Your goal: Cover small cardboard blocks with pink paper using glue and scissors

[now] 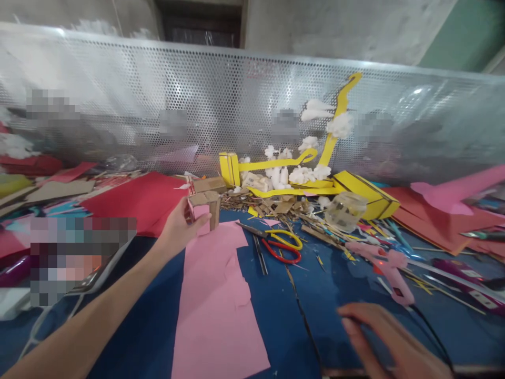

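My left hand (179, 226) is closed around a small brown cardboard box (215, 208), with the thumb on a pink paper piece (202, 218) that covers its near side. The box stands upright at the far end of a long pink paper sheet (221, 321), whose right edge is unevenly cut. My right hand (386, 337), somewhat blurred, hovers at the lower right, holding nothing visible, with curved fingers a little apart. Near it lies a pink glue gun (396, 276) with a lit red light. Scissors (282, 247) with red and yellow handles lie right of the sheet.
Along the perforated metal panel (138, 95) stand yellow paper-covered shapes (369, 197) with white fluff. Cardboard scraps (276, 205) and a clear jar (346, 210) sit before them. Red sheets (138, 200) lie left; a black-and-silver tool (259, 255) lies by the scissors. A cable trails from the glue gun.
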`<state>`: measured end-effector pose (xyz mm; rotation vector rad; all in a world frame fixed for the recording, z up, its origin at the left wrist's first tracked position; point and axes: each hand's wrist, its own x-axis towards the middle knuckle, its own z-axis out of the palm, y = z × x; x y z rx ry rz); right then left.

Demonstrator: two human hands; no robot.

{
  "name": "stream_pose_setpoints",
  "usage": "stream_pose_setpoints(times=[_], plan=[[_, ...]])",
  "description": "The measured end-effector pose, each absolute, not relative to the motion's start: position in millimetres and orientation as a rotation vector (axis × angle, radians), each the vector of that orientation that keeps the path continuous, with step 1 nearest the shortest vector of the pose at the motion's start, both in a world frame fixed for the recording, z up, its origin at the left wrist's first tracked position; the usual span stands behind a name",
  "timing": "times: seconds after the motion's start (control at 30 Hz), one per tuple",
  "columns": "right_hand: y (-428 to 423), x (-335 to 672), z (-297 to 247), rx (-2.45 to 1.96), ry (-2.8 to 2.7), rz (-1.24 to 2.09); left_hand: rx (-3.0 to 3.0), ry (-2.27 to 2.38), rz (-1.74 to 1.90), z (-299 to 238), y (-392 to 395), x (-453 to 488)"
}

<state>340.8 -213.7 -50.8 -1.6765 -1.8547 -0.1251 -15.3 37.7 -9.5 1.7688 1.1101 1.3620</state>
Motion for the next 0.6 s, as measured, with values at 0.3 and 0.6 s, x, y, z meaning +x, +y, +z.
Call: stream_pose_setpoints(times=[0.3,0.6], plan=[[-115.4,217.7,12.2,-1.504,-2.431,0.602,1.983,1.112,1.354,-16.1,31.7,-13.7],[-102.9,214.1,13.1,-1.488,-2.326,0.902,2.012,1.11,1.414,-16.3,34.6,-13.6]])
